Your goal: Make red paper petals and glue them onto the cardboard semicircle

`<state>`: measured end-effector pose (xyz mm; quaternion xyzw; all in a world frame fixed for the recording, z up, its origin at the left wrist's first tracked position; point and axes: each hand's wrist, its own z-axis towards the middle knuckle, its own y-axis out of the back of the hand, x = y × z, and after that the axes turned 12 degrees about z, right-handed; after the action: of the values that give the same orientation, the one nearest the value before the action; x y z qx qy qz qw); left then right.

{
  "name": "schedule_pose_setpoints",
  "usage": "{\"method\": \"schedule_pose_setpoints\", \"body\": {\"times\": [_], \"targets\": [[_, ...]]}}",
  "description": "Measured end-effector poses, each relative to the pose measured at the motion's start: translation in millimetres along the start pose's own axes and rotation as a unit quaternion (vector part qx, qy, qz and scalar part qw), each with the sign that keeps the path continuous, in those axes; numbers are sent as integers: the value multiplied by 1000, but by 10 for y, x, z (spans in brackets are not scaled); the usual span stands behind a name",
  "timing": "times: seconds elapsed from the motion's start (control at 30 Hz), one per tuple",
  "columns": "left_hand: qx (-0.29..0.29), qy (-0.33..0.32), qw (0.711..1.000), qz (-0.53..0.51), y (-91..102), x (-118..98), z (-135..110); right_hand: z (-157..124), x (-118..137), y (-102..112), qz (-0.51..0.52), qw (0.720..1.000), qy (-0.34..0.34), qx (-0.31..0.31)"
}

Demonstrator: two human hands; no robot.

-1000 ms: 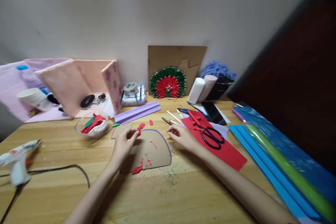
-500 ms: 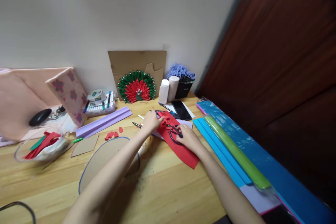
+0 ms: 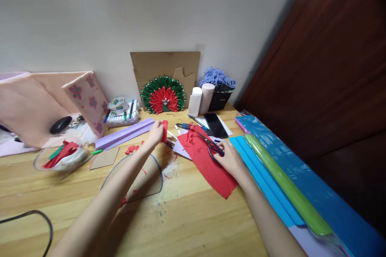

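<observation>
We note the left hand (image 3: 156,133) pinched on a red strip (image 3: 165,130), near a white pen (image 3: 172,135). The right hand (image 3: 231,158) grips black-handled scissors (image 3: 217,150) over the red sheet (image 3: 206,168). Scraps (image 3: 189,137) litter its far end; a black phone (image 3: 216,125) lies just beyond. Blue sheets (image 3: 262,178) border the right. Our left forearm (image 3: 120,174) crosses the blue-edged cardboard (image 3: 152,176).

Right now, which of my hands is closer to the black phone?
Right. Your right hand, at the black scissors, is on the near side of the phone; your left hand, holding a red strip, is farther off to its left.
</observation>
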<state>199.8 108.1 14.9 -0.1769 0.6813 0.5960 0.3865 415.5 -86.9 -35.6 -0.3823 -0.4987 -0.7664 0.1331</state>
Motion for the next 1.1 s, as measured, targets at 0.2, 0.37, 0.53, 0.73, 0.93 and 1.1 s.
{"method": "schedule_pose_setpoints", "body": {"times": [0.2, 0.37, 0.53, 0.73, 0.93, 1.1], "targets": [[14, -87, 990, 110, -463, -206, -390, -27, 4, -154, -21, 999, -25, -39], [52, -98, 960, 257, -848, -372, -316, -56, 79, -238, -59, 997, -28, -45], [25, -81, 961, 264, -394, -179, -222, -56, 111, -240, -91, 994, -56, -28], [36, -76, 953, 291, 228, 216, -781, -38, 107, -242, -105, 991, -76, -17], [75, -75, 939, 326, -92, 231, -1038, -16, 71, -247, -109, 990, -90, -10], [122, -96, 922, 354, -275, 107, -945, -26, 71, -255, -115, 988, -98, -16]]}}
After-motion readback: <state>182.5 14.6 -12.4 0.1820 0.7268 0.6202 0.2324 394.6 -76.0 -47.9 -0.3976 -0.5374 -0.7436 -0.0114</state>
